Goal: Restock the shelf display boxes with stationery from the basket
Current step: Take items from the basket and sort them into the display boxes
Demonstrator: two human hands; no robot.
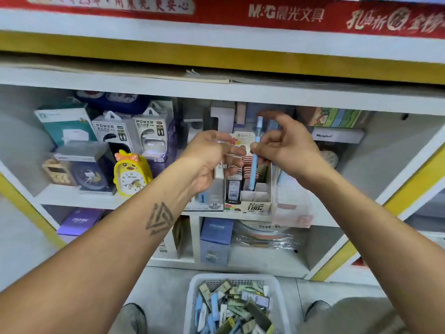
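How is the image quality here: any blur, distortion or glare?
Head view: wide-angle bowing curves the shelf edges; the red banner is smeared; the hands, right hand, look soft; light is even, mild glare on the plastic wrap.

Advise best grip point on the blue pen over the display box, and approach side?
Grip the blue pen on its bare middle barrel, coming from the right, as the right hand does. It stands near upright with its lower end in the display box, so only the upper barrel is free; the left hand crowds the left side.
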